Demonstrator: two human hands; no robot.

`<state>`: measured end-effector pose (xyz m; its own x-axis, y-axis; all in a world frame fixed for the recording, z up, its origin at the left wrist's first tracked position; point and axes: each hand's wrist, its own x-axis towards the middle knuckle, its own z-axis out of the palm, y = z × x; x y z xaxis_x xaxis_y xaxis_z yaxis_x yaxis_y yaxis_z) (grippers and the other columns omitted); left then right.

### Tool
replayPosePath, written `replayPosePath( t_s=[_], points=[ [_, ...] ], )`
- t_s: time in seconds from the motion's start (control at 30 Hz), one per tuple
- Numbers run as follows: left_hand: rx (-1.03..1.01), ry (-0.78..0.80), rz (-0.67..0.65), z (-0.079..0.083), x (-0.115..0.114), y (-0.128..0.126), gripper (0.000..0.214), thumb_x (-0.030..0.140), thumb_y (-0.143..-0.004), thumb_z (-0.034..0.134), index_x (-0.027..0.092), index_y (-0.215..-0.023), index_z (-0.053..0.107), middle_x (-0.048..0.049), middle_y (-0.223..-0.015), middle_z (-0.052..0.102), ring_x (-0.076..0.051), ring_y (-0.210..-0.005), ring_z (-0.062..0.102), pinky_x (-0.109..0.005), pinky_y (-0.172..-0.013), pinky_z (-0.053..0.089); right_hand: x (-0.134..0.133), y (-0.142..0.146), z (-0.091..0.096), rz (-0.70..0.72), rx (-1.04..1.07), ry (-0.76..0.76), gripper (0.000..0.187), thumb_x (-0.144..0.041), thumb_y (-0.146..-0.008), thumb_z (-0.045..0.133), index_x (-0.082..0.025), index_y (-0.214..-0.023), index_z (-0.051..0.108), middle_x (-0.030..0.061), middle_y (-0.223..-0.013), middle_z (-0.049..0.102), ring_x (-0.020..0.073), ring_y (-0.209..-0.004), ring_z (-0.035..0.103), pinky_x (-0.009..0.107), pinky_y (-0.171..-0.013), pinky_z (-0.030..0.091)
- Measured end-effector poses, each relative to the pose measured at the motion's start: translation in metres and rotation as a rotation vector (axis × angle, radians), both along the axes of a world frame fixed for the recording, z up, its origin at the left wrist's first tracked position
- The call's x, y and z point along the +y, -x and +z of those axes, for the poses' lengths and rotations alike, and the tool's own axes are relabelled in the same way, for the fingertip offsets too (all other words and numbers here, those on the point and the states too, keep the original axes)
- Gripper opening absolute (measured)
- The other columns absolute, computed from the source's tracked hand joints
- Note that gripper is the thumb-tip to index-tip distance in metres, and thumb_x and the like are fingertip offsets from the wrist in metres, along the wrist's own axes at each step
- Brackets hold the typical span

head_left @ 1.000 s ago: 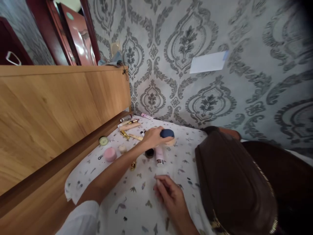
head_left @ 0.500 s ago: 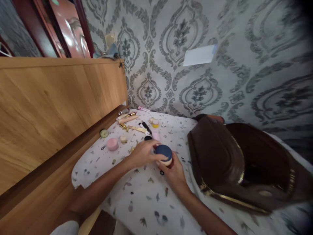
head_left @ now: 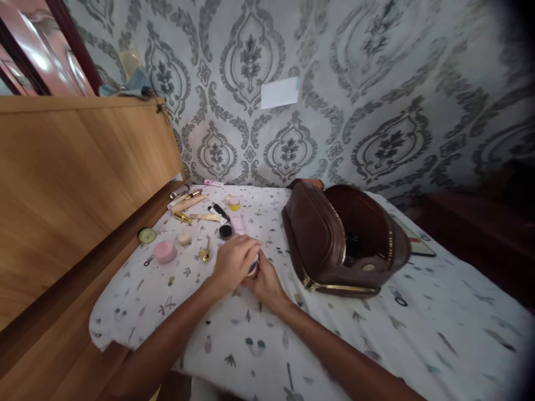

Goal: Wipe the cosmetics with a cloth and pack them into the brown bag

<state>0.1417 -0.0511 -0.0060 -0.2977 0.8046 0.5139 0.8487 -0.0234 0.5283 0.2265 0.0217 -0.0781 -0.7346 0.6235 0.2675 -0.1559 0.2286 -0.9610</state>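
Observation:
Between my two hands is a small round jar (head_left: pixel 253 267) with a dark blue lid, mostly covered by my fingers. My left hand (head_left: pixel 234 262) is closed over the lid from above. From the right, my right hand (head_left: pixel 267 284) wraps round the jar's side. Just beyond my left hand lie a round black lid or pot (head_left: pixel 225 231) and a pale pink tube (head_left: pixel 237 224). A small gold item (head_left: pixel 204 253) rests left of my left hand, with a pink round jar (head_left: pixel 164 252) farther left.
An open brown leather bag (head_left: pixel 317 239) with gold zips stands to the right. Several cosmetics, among them a yellow-based jar (head_left: pixel 234 204) and a green-topped round tin (head_left: pixel 147 235), lie on the patterned white sheet (head_left: pixel 146 301). A wooden board (head_left: pixel 83 161) rises at left, a papered wall (head_left: pixel 334 111) behind.
My view has swung to the right, so things appear farther left. My left hand has closed over the jar's blue lid, which showed plainly before.

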Motion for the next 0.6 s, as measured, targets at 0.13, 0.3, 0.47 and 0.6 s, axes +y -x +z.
replayPosePath(
  t_s=[0.13,0.3,0.47,0.6],
  points=[
    [-0.444,-0.203,-0.001,-0.007,0.002,0.017,0.034,0.037,-0.098,0.040,0.019,-0.092,0.068,-0.0055,-0.090,0.070,-0.020,-0.089,0.063,-0.031,-0.083,0.047,0.002,-0.007,0.010,0.136,0.036,0.178,0.048,-0.029,-0.066,0.077,-0.020,-0.106,0.052,-0.0010,-0.092,0.061,0.0169,-0.083,0.059,0.029,-0.076,0.048],
    [-0.603,-0.133,0.003,-0.024,0.003,0.020,0.043,0.050,-0.095,0.043,0.019,-0.086,0.072,-0.0047,-0.085,0.071,-0.020,-0.084,0.064,-0.030,-0.080,0.048,0.003,-0.007,0.015,0.264,0.111,0.370,0.056,-0.030,-0.064,0.083,-0.022,-0.111,0.055,-0.0020,-0.093,0.061,0.0144,-0.082,0.058,0.026,-0.072,0.047],
    [-0.701,-0.179,0.102,-0.029,0.006,0.018,0.051,0.058,-0.094,0.040,0.018,-0.096,0.072,-0.0067,-0.095,0.073,-0.022,-0.089,0.066,-0.032,-0.080,0.050,0.004,-0.005,0.015,0.357,0.194,0.793,0.054,-0.046,-0.065,0.084,-0.025,-0.108,0.060,0.0005,-0.094,0.065,0.0163,-0.084,0.060,0.027,-0.068,0.048],
    [-0.649,-0.158,0.055,-0.030,0.006,0.015,0.055,0.060,-0.094,0.037,0.017,-0.097,0.072,-0.0090,-0.101,0.074,-0.024,-0.098,0.066,-0.035,-0.088,0.050,0.004,-0.007,0.015,0.441,0.209,0.876,0.051,-0.047,-0.067,0.084,-0.025,-0.108,0.063,0.0012,-0.098,0.067,0.0167,-0.088,0.061,0.029,-0.076,0.049]
  ],
)
